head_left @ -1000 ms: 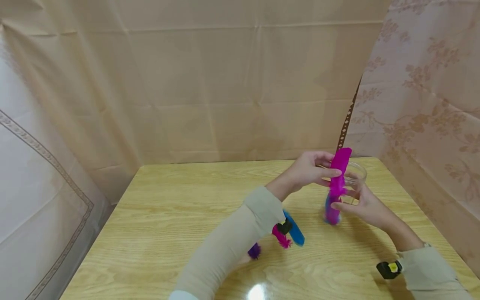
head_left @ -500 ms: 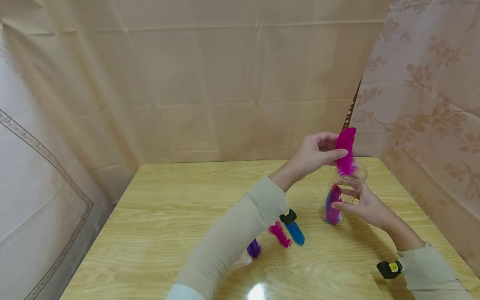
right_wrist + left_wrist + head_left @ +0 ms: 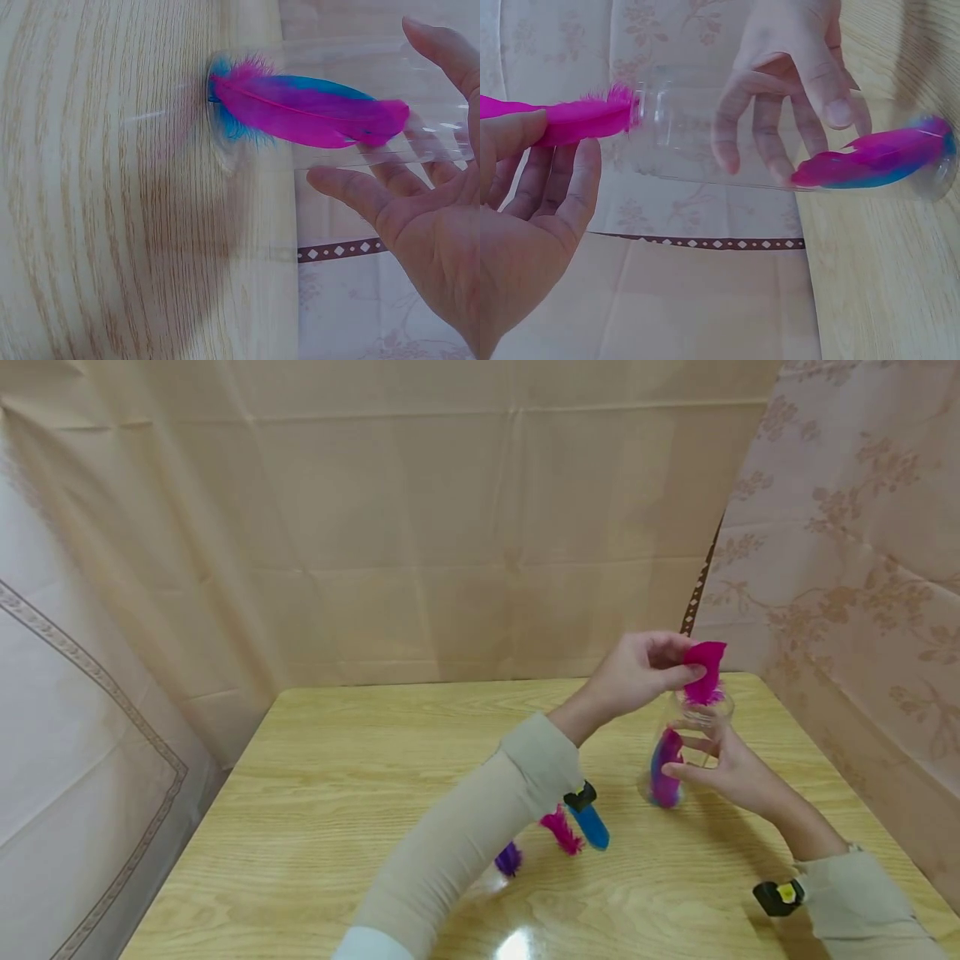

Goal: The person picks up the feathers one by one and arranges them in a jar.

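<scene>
My left hand (image 3: 637,670) pinches a magenta feather (image 3: 705,662) between thumb and fingers, fluffy end down. In the left wrist view, that fluffy end is right at the mouth of a tall clear jar (image 3: 679,127); I cannot tell how far inside it reaches. The jar stands upright on the table, and my right hand (image 3: 731,768) holds it, fingers and thumb curled round its side. Inside at the bottom lean a magenta feather (image 3: 300,116) and a blue feather (image 3: 322,82), overlapping.
On the wooden table (image 3: 360,777) lie a blue feather (image 3: 592,829), a pink feather (image 3: 562,832) and a purple feather (image 3: 508,860), partly hidden by my left arm. A beige curtain (image 3: 420,543) hangs behind, and a floral cloth (image 3: 855,568) at the right.
My left hand has lifted the magenta feather from in front of the jar, moved it right, then lowered it to the jar's mouth. The right hand keeps its place on the jar.
</scene>
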Available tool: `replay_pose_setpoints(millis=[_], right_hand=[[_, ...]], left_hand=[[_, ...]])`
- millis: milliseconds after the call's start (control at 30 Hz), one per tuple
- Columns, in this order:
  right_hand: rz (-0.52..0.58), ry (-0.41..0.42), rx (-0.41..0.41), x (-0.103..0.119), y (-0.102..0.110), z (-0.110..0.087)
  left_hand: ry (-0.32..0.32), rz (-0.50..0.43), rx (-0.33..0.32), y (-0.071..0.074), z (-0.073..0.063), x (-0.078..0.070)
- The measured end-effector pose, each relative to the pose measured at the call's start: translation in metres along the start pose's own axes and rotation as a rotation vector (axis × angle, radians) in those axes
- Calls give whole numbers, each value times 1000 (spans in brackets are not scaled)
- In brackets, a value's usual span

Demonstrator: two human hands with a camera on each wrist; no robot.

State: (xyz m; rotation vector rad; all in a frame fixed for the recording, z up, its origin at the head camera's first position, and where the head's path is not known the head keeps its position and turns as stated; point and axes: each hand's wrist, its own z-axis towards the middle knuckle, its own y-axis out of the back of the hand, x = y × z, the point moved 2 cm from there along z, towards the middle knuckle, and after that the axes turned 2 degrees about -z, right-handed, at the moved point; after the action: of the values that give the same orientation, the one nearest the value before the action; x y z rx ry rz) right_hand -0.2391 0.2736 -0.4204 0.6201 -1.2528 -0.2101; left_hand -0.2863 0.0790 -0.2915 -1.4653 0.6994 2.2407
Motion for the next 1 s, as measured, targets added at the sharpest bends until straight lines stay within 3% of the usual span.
replay_pose_setpoints(millis=[233, 733, 1000], right_hand=[[23, -23, 17, 0, 0, -1], [8, 19, 11, -2, 3, 0], [30, 24, 4, -3, 3, 0]], left_hand=[[-6, -40, 38, -3, 0, 5], [35, 10, 60, -2, 0, 6], [10, 25, 63, 0, -1, 9]])
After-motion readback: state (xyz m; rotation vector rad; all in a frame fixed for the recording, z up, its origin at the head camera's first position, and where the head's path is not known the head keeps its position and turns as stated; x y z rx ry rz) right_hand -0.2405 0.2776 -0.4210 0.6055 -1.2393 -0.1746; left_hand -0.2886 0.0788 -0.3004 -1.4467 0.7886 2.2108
